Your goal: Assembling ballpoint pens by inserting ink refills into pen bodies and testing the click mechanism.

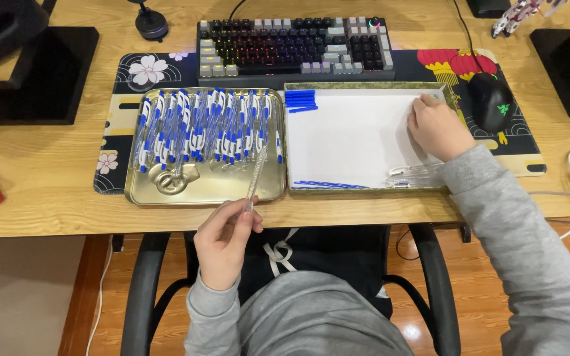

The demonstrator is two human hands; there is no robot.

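Head view: looking down on a wooden desk point(47, 191) from the chair.
Left hand point(222, 247): at the near desk edge, fingers pinched round the lower end of a clear pen barrel point(256, 177).
Barrel axis: long and slim, tilted up and slightly right, away from the body; far tip over the near right corner of the gold tray point(166, 198).
Gold tray: filled along its far half with a row of blue-and-white pens point(206, 125), lying roughly parallel, ends toward the keyboard point(295, 46).
Right hand point(437, 125): curled knuckles-up inside the far right corner of the white-lined tray point(364, 89); cannot tell whether closed on anything.
White tray contents: blue caps point(300, 100) in the far left corner, thin blue refills point(328, 184) along the near edge, more clear barrels point(417, 175) near the right wrist.
Nearer hand: left for the pens, right for the loose parts.
Beside: black mouse point(491, 100) just right of the white tray.
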